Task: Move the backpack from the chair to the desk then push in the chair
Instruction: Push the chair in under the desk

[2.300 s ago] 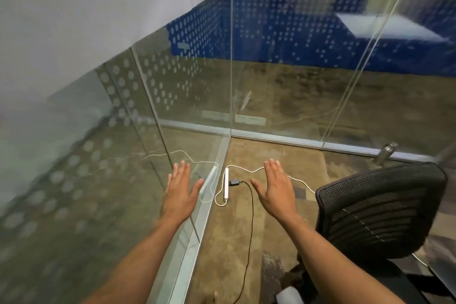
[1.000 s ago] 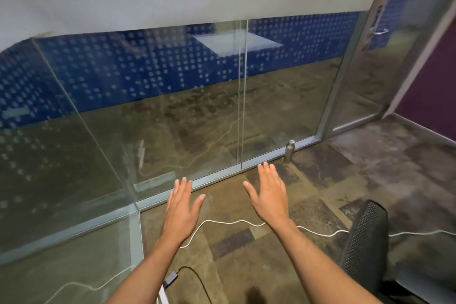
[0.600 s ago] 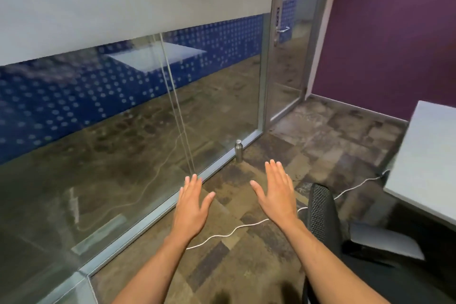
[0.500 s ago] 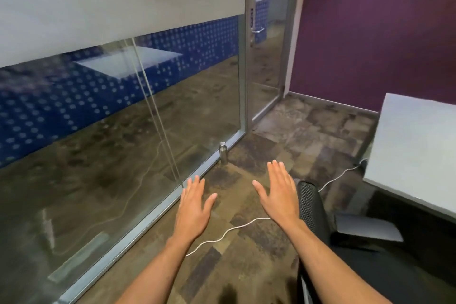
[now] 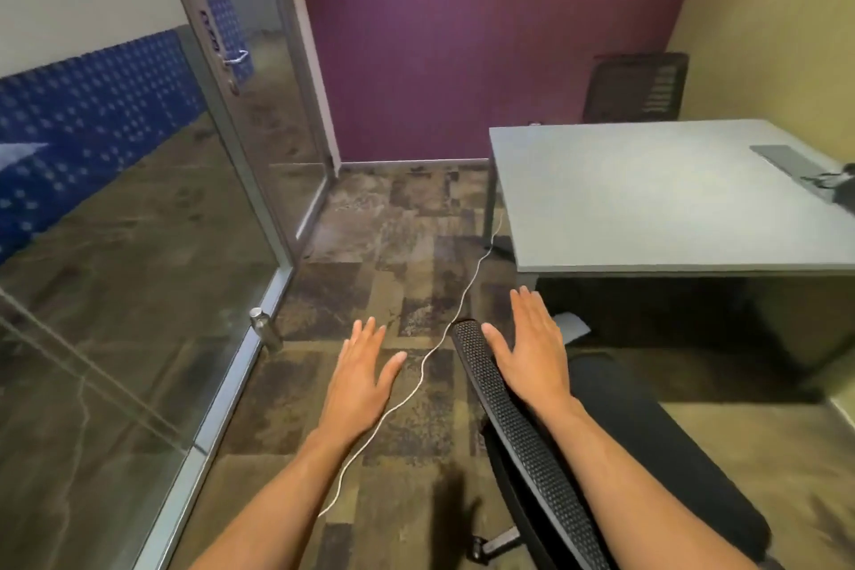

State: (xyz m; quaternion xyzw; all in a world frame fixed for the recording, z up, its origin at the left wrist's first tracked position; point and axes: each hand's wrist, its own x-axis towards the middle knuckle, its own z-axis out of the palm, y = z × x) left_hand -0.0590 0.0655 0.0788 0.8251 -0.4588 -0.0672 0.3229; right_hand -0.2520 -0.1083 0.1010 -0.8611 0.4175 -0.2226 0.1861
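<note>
Standing in the lower right of the view, the black office chair [image 5: 615, 444] is seen from behind and above, its mesh backrest [image 5: 513, 426] running diagonally and its dark seat turned toward the desk [image 5: 647, 194]. The chair is set near the desk's front edge but apart from it, not tucked under. No backpack can be made out on the seat or on the desk (part of the seat is hidden by the right forearm).

The right hand [image 5: 532, 347] is held flat, palm down, above the top of the backrest and the seat; its fingers are extended and lie close together with the thumb spread aside, and nothing is gripped. Whether the backrest is touched cannot be told. The left hand [image 5: 361, 370] is held the same way over the floor to the left of the chair, fingers straight and only slightly fanned, empty.

A white cable [image 5: 444, 333] is laid across the patterned carpet [image 5: 393, 218], passing between the two hands and on toward the desk leg. At the desk's far right edge a flat grey object [image 5: 786, 157] is seen, cut off by the frame. A second dark chair [image 5: 638, 88] is placed behind the desk against the purple wall [image 5: 462, 37]. A glass partition [image 5: 115, 268] with a glass door [image 5: 259, 74] is seen to the left, and a small metal doorstop [image 5: 264, 329] is fixed at its base.
</note>
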